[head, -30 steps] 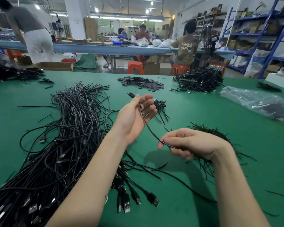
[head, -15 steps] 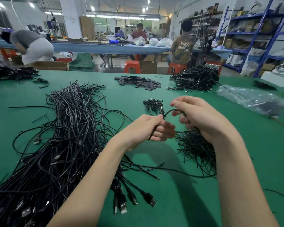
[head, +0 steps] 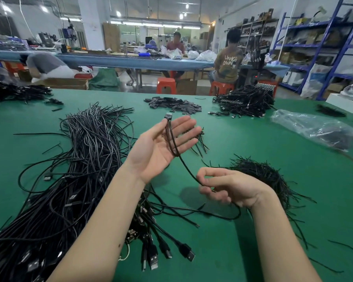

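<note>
My left hand is raised palm up over the green table, fingers straight. Its thumb pinches a thin black USB cable near the plug, which sticks up above the fingers. Two strands of the cable lie across the palm as a loop. Lower right, my right hand pinches the same cable between thumb and forefinger. From there the cable trails under that hand and onto the table.
A big heap of loose black USB cables fills the left side. Black twist ties lie behind my right hand, a smaller bunch beyond my left. Farther off are flat black pieces, coiled cables and a plastic bag. People work at the far bench.
The hands were close together half a second ago. Now the left hand has risen and flattened with a cable loop on it, and the right hand has dropped toward me along the cable.
</note>
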Tool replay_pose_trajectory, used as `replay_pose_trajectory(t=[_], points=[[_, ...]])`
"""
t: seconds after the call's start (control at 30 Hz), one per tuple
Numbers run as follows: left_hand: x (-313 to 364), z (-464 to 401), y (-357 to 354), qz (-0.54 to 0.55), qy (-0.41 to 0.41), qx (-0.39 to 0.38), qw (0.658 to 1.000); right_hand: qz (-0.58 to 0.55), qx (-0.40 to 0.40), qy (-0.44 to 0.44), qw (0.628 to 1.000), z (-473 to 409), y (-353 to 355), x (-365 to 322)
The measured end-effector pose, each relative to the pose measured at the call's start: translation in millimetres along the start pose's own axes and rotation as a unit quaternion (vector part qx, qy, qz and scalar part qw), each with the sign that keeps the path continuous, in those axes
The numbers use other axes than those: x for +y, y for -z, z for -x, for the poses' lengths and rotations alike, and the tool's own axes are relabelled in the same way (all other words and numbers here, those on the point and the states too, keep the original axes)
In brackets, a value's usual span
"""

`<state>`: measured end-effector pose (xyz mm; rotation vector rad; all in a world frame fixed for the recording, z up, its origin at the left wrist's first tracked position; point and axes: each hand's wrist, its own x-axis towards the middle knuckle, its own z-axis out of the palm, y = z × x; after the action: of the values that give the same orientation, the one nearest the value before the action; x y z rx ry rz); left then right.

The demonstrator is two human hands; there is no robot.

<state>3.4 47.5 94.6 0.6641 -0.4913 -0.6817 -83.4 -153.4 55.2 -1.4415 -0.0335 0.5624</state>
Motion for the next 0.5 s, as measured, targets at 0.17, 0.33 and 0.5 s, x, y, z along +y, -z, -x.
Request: replay_pose_trajectory(t=[0.17, 0.33, 0.5], points=[[-0.7, 4.9, 4.5, -0.100, 0.100, -0.059, 0.988, -0.320, 0.082, 0.083, 0.940, -4.4, 5.6, -16.9], [-16.1, -4.0, -3.6, -0.329, 0.132, 0.034, 0.934, -0.090, 0.246, 0.218, 0.940, 3.0, -26.5, -62.2], [-15.8, -8.4, -7.0, -0.200, 0.017, 0.097, 0.975, 0.074, 0.126, 0.247, 0.958, -0.6, -52.5, -61.0]])
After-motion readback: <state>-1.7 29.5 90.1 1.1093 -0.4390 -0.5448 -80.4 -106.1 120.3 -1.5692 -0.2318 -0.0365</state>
